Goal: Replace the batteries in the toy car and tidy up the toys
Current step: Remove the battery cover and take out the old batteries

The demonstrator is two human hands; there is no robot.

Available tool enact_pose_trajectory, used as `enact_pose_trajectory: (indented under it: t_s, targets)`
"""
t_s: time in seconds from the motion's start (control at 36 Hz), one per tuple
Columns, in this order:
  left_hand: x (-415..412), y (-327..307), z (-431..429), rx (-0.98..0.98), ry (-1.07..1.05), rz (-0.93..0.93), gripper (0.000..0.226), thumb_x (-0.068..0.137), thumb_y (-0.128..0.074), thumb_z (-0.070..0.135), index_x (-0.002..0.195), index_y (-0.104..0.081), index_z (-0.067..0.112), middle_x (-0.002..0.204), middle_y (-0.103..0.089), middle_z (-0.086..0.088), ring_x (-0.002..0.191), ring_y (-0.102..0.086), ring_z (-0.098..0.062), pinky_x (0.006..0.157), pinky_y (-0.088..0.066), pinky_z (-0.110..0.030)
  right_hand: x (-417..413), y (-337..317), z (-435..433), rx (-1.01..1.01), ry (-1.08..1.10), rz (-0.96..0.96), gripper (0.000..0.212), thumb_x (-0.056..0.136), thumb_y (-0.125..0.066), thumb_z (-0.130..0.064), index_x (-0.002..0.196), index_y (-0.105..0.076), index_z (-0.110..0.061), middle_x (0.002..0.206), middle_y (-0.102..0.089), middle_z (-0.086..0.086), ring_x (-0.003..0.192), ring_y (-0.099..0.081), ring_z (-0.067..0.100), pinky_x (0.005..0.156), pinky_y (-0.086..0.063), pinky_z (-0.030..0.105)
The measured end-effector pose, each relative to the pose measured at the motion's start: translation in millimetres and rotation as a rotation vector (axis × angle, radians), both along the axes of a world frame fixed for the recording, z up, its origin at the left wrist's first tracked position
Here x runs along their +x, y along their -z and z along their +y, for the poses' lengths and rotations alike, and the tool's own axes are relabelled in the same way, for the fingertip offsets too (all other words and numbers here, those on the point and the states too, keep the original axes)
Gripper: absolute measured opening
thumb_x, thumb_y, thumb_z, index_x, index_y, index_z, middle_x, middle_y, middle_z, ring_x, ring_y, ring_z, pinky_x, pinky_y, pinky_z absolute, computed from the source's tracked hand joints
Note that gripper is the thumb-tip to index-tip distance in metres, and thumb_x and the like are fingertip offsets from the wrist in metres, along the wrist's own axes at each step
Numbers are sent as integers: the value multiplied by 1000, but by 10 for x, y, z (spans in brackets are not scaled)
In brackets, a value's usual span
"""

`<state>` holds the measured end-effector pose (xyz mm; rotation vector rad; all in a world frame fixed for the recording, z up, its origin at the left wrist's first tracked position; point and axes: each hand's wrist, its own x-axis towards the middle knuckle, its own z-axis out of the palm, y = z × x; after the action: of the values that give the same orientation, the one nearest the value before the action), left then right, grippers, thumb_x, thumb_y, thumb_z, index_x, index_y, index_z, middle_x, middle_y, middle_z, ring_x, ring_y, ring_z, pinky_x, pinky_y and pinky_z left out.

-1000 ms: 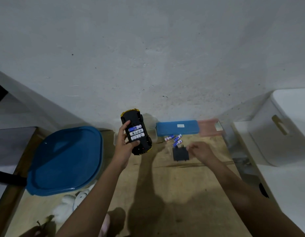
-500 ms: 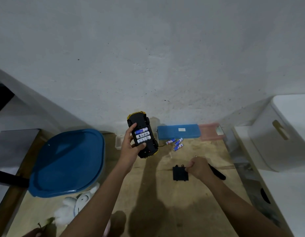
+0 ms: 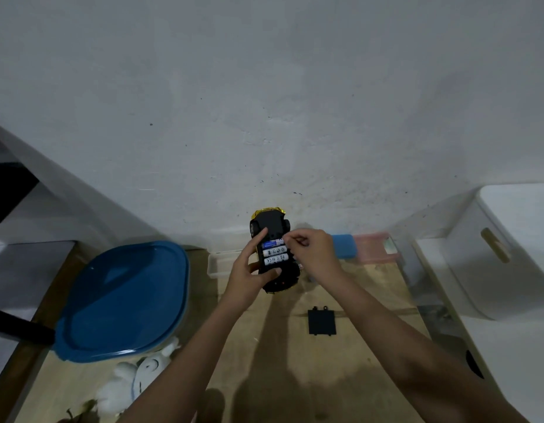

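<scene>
Head view: a pale wooden counter (image 3: 264,361) runs up to a grey plaster wall (image 3: 264,87). On its left sits a big round blue plastic tub lid (image 3: 121,300), with a white plush toy (image 3: 136,380) lying just beside its near edge. At right stands a white plastic storage bin (image 3: 493,254). Against the wall lie a clear plastic tray (image 3: 218,264), a blue rectangular case (image 3: 343,245) and a pink box (image 3: 377,248), the case partly hidden behind the right hand (image 3: 310,254). The black-and-yellow toy car (image 3: 272,254) is held belly-up above the counter, clasped in the left hand (image 3: 249,276); white batteries (image 3: 274,254) sit in its open bay. The right hand's fingertips pinch at the topmost battery's end. A black battery cover (image 3: 322,322) lies flat on the counter, well apart from the car.
</scene>
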<state>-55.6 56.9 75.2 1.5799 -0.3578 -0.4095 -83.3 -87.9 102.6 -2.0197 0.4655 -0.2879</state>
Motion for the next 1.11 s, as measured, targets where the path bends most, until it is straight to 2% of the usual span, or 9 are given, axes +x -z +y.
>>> enact_pose_trajectory:
  t_s: [0.08,0.19,0.28,0.39,0.58,0.72,0.92,1.06,1.11]
  targets:
    - [-5,18,-1,13,-3,-35,78,76,-67,-14,127,-44,40,126,-53,12,104,-58,7,81,-50,-14,14,19,45,-2,69,-21,13,87,-61,-10,93,-72,-3,86,-71,9,77,-64,16,74,-54,27]
    - [-22,52,-14,37,-26,-91,78,76,-68,-10,131,-44,39,133,-50,3,117,-53,-10,93,-50,-23,-12,22,103,-43,127,-51,15,88,-59,-8,94,-72,-3,87,-70,8,75,-61,12,66,-45,11]
    - [-57,56,-42,29,-42,-112,78,76,-68,-10,131,-44,40,130,-50,6,118,-53,-12,95,-49,-28,-24,-1,136,-69,168,-55,15,88,-57,-7,91,-72,-2,85,-71,10,74,-62,14,67,-48,20]
    - [-107,67,-81,58,-63,-170,79,77,-66,-10,131,-41,41,119,-47,15,111,-51,1,91,-47,-15,-25,-19,165,-69,219,-45,17,88,-55,-6,89,-71,-1,85,-70,12,79,-64,20,72,-51,28]
    - [-140,102,-115,111,-74,-223,81,77,-67,-8,133,-38,44,117,-45,8,100,-47,12,87,-42,-6,-32,-12,176,-4,268,-4,17,88,-55,-5,89,-71,-1,85,-70,13,77,-63,19,66,-45,22]
    - [-141,96,-102,125,-75,-227,81,78,-66,-7,133,-37,44,120,-45,7,106,-48,6,89,-43,-8,-34,-1,171,48,254,33,17,85,-54,-2,87,-71,-3,85,-70,13,75,-61,18,62,-44,21]
    - [-135,71,-96,111,-107,-217,79,79,-68,-4,136,-38,41,122,-46,5,109,-50,-2,91,-45,-15,-48,-60,159,7,250,-33,16,86,-57,-4,88,-73,-3,83,-70,9,70,-59,11,53,-39,-1]
    - [-147,35,-111,100,-105,-227,79,79,-68,-3,135,-36,43,120,-45,8,110,-49,-3,89,-46,-12,-46,-92,165,-17,235,-51,15,86,-58,-6,88,-73,-5,84,-71,9,75,-63,14,66,-47,14]
    - [-154,21,-118,95,-102,-216,80,79,-68,-3,136,-36,42,120,-45,11,110,-50,-4,91,-46,-16,-39,-102,155,-8,240,-45,16,86,-57,-5,88,-72,-4,83,-70,7,73,-61,12,60,-44,7]
